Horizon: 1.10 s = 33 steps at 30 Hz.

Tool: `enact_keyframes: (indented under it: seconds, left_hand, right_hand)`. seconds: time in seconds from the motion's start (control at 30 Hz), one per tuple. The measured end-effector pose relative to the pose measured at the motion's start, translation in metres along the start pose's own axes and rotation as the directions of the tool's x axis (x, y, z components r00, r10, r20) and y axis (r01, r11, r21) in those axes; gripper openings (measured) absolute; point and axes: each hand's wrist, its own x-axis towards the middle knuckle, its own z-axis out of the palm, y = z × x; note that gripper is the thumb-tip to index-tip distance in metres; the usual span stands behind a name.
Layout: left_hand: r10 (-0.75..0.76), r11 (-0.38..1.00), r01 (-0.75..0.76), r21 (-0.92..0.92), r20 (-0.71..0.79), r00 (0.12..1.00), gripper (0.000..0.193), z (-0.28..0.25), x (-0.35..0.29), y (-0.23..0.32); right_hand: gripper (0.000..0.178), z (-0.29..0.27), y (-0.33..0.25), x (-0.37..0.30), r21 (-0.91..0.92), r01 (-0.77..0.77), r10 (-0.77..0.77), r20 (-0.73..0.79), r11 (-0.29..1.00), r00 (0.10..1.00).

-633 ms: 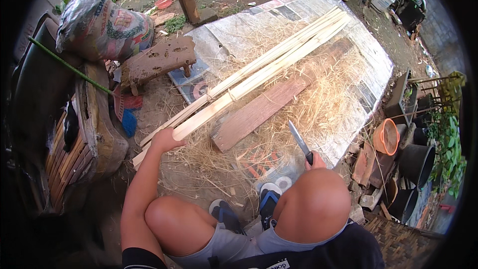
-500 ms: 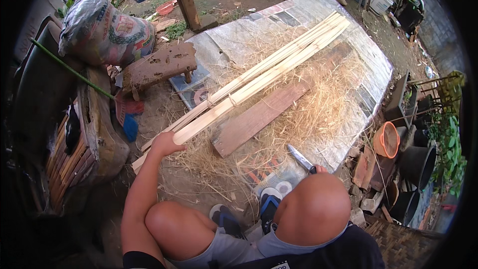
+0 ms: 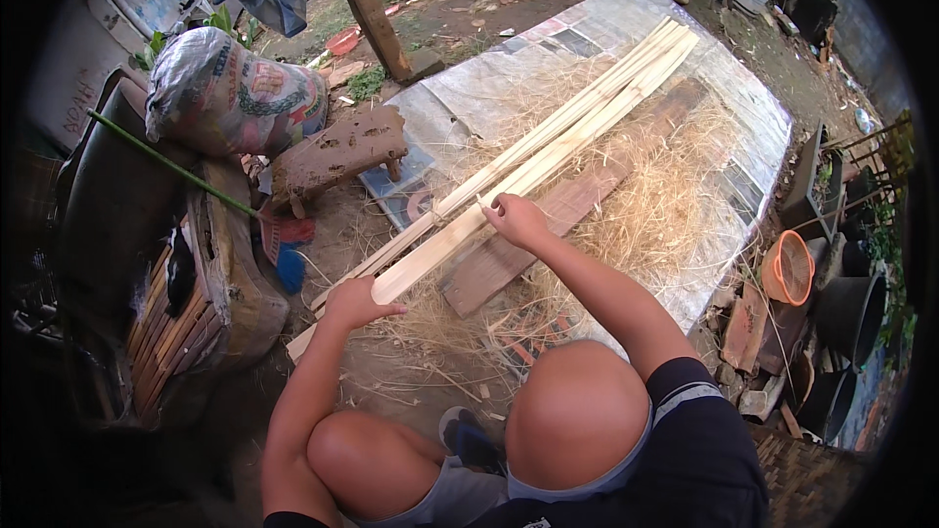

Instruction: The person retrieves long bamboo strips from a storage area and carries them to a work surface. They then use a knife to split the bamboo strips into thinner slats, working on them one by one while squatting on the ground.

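A bundle of long pale wooden strips, perhaps bamboo [image 3: 577, 132], slants from near my left side up toward the far right. My left hand [image 3: 354, 304] is closed around its near end, the thumb pointing right across it. Farther up, my right hand [image 3: 518, 222] pinches at the thin tie [image 3: 481, 202] that goes round the strips. Its fingertips partly cover the tie. Below the bundle lies a brown plank [image 3: 538, 225], among heaps of thin curly shavings [image 3: 655, 225]. No knife shows in the picture now.
A printed plastic sheet [image 3: 753, 127] lies under the work. To the left are a low worn wooden bench [image 3: 337, 152], a stuffed sack [image 3: 225, 88] and a green-handled broom [image 3: 176, 166]. An orange basket [image 3: 788, 268] and dark pots [image 3: 849, 313] stand right. A wooden post [image 3: 367, 10] rises at the back.
My right hand has let go of the knife beside my knee and moved up and left to the tie on the bundle. My left hand keeps its hold. The view has shifted slightly.
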Motion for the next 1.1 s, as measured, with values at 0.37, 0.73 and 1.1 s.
enact_keyframes:
  seconds: [0.37, 0.73, 1.1]
  left_hand:
    - [-0.058, 0.997, 0.057, -0.044, -0.037, 0.998, 0.09, -0.013, -0.003, 0.008]
    - [-0.019, 0.99, 0.016, -0.143, -0.024, 1.0, 0.085, -0.009, 0.006, -0.008]
    - [0.032, 0.988, -0.027, -0.154, 0.028, 0.999, 0.083, -0.025, 0.008, 0.002]
  right_hand:
    - [0.034, 0.065, 0.021, -0.009, 0.351, 0.104, -0.045, -0.172, 0.931, 0.984]
    - [0.035, 0.055, 0.048, -0.014, 0.469, -0.192, 0.178, 0.074, 0.862, 0.981]
    - [0.035, 0.019, 0.063, 0.013, 0.187, -0.185, 0.133, 0.259, 0.965, 0.957]
